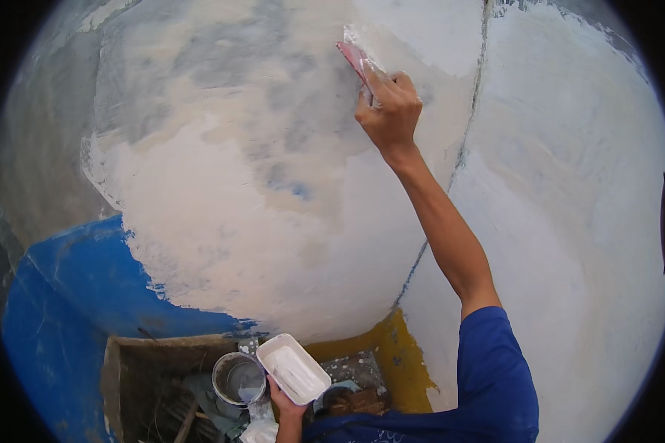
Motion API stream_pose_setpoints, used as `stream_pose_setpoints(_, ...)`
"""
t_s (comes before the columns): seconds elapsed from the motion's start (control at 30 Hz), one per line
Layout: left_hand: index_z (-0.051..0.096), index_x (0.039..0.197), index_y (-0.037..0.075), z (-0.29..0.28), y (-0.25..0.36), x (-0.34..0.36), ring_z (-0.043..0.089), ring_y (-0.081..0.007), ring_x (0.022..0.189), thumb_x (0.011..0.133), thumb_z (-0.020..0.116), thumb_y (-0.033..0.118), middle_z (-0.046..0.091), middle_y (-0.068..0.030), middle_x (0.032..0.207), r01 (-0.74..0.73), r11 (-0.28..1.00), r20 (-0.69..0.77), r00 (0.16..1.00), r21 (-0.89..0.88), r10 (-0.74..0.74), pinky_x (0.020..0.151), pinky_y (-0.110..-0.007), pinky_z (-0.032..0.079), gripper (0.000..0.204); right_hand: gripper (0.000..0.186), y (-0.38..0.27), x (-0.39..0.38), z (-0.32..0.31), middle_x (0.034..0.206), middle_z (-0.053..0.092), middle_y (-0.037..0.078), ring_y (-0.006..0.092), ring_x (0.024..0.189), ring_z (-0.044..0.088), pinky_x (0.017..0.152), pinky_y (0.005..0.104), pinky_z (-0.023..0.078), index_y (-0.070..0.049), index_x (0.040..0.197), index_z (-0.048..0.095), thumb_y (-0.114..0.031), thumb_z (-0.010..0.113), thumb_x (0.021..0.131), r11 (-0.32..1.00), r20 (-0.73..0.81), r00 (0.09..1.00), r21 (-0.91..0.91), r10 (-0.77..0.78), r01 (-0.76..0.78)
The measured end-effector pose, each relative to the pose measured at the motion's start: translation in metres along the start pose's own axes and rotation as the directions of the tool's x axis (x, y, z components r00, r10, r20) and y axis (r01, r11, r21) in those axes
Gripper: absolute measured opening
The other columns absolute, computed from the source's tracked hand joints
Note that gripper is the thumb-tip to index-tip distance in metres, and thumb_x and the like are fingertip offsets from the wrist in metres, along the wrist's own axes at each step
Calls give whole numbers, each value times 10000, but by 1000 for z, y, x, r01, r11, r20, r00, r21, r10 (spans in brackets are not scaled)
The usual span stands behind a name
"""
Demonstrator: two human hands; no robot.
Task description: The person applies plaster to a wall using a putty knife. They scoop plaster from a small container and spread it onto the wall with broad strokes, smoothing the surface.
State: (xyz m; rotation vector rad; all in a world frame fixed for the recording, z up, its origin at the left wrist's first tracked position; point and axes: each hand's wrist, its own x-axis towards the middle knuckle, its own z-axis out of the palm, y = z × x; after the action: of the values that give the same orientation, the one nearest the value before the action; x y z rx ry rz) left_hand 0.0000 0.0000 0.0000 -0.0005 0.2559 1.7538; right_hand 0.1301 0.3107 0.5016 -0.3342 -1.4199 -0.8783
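My right hand (391, 111) reaches up to the wall (222, 184) and grips a pink putty scraper (353, 59). The blade lies against the wall, with white putty smeared on it and on my fingers. Low down, my left hand (285, 400) holds a white rectangular tray (275, 373) by its near side. White putty (295, 369) coats the inside of the tray. The wall around the scraper is patchy, cream-white over grey.
A round bucket (219, 378) with grey contents stands left of the tray. Behind it is a concrete-edged trough (111, 380) holding sticks and debris. Blue-painted wall (59, 325) lies at lower left, yellow paint (403, 354) at lower right. A dark crack (471, 122) runs down the wall.
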Motion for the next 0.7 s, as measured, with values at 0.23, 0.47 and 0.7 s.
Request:
stream_pose_setpoints(0.23,398,1485,167,5,18,-2,543,-374,1260,962,404,632,530,-97,1425,21,1000,-66,998,-13,-22,1051,-607,423,701,460,9,7,-4,849,733,56,231,712,595,573,326,493,-82,1083,745,11,712,634,997,-131,990,-48,46,-53)
stream_pose_setpoints(0.47,384,1499,174,-4,14,-6,491,-384,1313,954,380,662,481,-105,1477,47,999,-33,998,-5,-47,1096,-602,374,731,487,-11,-22,23,935,743,41,218,737,621,562,316,520,-125,1141,729,-57,708,659,990,57,996,-124,-64,71)
stream_pose_setpoints(0.7,382,1499,169,-8,18,-9,501,-380,1304,962,377,652,490,-106,1467,12,1000,-43,999,11,-11,1091,-597,382,722,319,37,20,-39,769,718,103,203,663,599,608,305,499,-17,1033,764,22,727,718,991,-231,965,-19,126,-134)
